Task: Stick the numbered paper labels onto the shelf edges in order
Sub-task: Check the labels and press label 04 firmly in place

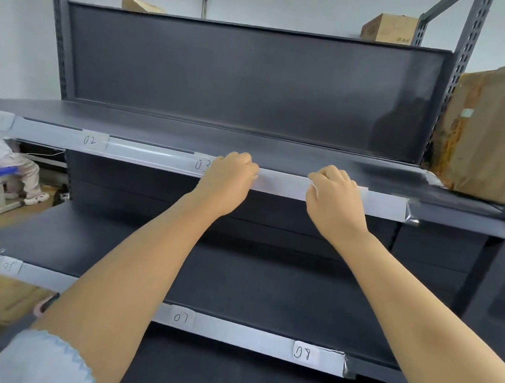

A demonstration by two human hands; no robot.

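Dark grey metal shelving (pixel 261 86) fills most of the frame, standing against a pale wall. Its upper shelf (pixel 167 133) crosses the middle, and its front edge carries a white strip (pixel 151 155) with handwritten labels: "02" (pixel 89 141) at centre left and "03" (pixel 201 165) near the middle. The lower shelf (pixel 230 283), toward the bottom, shows labels "05" (pixel 7 266), "07" (pixel 181 317) and "08" (pixel 301 352) along its edge. Cardboard boxes stand behind the rack at the top (pixel 387 28) and a large worn one (pixel 499 131) at the right edge. At the left edge a seated person (pixel 2 151) on a blue chair is partly visible.

Both hands rest on the front edge of the upper shelf. The left hand (pixel 230 178) has its fingers curled over the strip, just beside and partly covering "03". The right hand (pixel 335 194), to the right of it, is also curled, its fingers on a white paper label (pixel 356 193) on the edge; the number on it is hidden. Whether it pinches or only presses the paper, I cannot tell.
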